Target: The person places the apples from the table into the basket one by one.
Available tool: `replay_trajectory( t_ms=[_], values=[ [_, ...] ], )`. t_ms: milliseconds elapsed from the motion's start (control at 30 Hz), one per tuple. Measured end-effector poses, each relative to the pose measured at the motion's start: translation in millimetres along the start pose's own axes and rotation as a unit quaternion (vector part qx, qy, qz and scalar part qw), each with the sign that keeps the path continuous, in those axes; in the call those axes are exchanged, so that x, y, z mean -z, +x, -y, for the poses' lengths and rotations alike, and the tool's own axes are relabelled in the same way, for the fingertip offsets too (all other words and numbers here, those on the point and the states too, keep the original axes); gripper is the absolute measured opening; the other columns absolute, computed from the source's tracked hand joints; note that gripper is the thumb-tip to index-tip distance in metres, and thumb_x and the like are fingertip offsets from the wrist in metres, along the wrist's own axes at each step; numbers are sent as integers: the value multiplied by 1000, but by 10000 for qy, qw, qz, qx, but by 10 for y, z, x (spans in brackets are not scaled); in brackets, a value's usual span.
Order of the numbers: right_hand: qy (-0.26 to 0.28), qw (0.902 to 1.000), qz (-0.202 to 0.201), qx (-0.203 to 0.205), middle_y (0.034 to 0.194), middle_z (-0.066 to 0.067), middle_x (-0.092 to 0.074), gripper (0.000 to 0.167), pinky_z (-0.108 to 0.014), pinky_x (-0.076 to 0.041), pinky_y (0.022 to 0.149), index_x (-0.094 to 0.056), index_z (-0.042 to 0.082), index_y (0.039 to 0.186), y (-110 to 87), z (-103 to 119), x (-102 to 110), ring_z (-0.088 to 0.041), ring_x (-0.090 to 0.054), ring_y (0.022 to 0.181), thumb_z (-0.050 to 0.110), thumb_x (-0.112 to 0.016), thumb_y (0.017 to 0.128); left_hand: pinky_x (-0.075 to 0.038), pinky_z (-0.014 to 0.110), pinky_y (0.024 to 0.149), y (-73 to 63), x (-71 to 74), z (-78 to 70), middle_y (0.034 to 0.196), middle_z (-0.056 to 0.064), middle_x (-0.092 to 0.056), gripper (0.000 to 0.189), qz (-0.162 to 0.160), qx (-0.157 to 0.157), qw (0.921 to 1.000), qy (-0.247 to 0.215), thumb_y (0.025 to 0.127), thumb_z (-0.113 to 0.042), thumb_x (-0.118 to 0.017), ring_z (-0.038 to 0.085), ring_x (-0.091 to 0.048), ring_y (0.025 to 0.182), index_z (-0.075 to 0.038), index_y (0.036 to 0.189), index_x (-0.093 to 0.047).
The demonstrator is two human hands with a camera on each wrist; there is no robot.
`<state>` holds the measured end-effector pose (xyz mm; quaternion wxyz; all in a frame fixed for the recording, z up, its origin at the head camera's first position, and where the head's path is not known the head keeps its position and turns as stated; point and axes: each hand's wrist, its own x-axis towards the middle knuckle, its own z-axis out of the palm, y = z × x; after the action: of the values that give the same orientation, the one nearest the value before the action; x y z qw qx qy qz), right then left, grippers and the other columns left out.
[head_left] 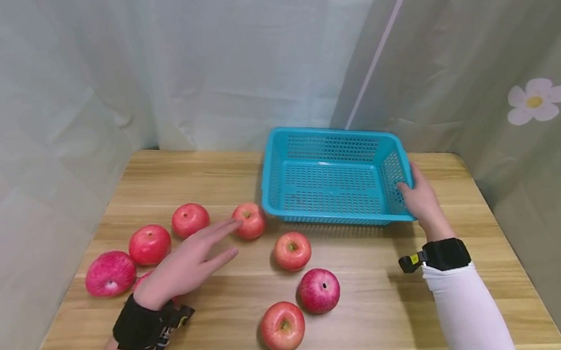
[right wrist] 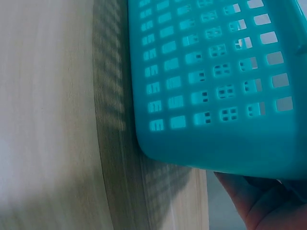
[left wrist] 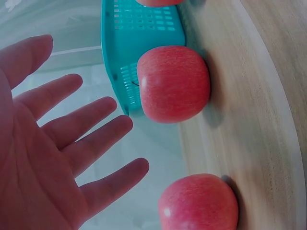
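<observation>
My right hand point(head_left: 422, 198) grips the right-hand rim of a blue plastic basket point(head_left: 336, 218), thumb over the edge; in the right wrist view, the hand point(right wrist: 268, 206) shows below the basket's perforated wall point(right wrist: 216, 143). The left hand point(head_left: 191, 263) hovers palm down with fingers extended, its fingertips overlapping a red apple point(head_left: 250, 221) in the head view. From the left wrist, the spread fingers hold nothing, and an apple point(left wrist: 175, 84) stands beyond them, with another apple point(left wrist: 199, 203) lower down. Partly hidden under the left hand is one more apple point(head_left: 142, 279).
Left of the left hand are a dark pink apple point(head_left: 109, 274), a red apple point(head_left: 149, 245) and another point(head_left: 190, 219). In front of the basket lie an apple point(head_left: 292, 251), a purplish apple point(head_left: 319, 290) and a nearer one point(head_left: 283, 327). Curtains point(head_left: 243, 55) surround the wooden table point(head_left: 375, 328).
</observation>
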<state>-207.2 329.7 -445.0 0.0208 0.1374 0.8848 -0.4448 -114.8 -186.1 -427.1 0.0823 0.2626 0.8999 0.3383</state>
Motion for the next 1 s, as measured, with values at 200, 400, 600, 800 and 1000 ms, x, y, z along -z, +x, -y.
replay_trajectory(
  t_ms=[200,400,600,800,1000],
  values=[
    [-51,10000,72,43,174,-25,-19,70,-72,-30,118,-2,19,174,22,2,-4,-50,-27,155,19,-40,115,-39,59,118,29,-16,-33,162,3,-51,62,-44,-15,10000,43,106,-43,-66,31,-45,150,-21,162,-49],
    [-264,9995,150,-27,172,-28,-22,72,-72,-34,115,0,18,173,38,14,2,-52,-31,153,19,-40,114,-47,53,113,68,-78,-146,146,-1,-62,55,-113,-315,9994,60,102,-42,-73,22,-56,138,-18,150,-61],
    [-432,9989,165,37,171,-30,-24,73,-74,-34,114,1,17,173,48,16,13,-55,-32,151,18,-41,114,-54,39,103,95,-187,-290,130,-13,-64,48,33,-1085,9936,311,94,-39,-84,8,-61,120,-21,135,-66],
    [-358,9992,143,77,170,-29,-27,73,-74,-37,112,-2,22,174,52,17,2,-56,-34,150,15,-42,113,-56,36,98,87,-282,-420,124,-18,-63,47,328,-1368,9897,257,92,-39,-86,3,-60,112,-28,133,-66],
    [-333,9994,102,56,168,-30,-29,73,-74,-39,111,-3,22,174,40,15,-6,-56,-36,149,15,-43,113,-54,34,98,95,-388,-469,124,-21,-61,51,638,-1521,9861,195,91,-42,-86,2,-58,111,-30,136,-64]
  ],
)
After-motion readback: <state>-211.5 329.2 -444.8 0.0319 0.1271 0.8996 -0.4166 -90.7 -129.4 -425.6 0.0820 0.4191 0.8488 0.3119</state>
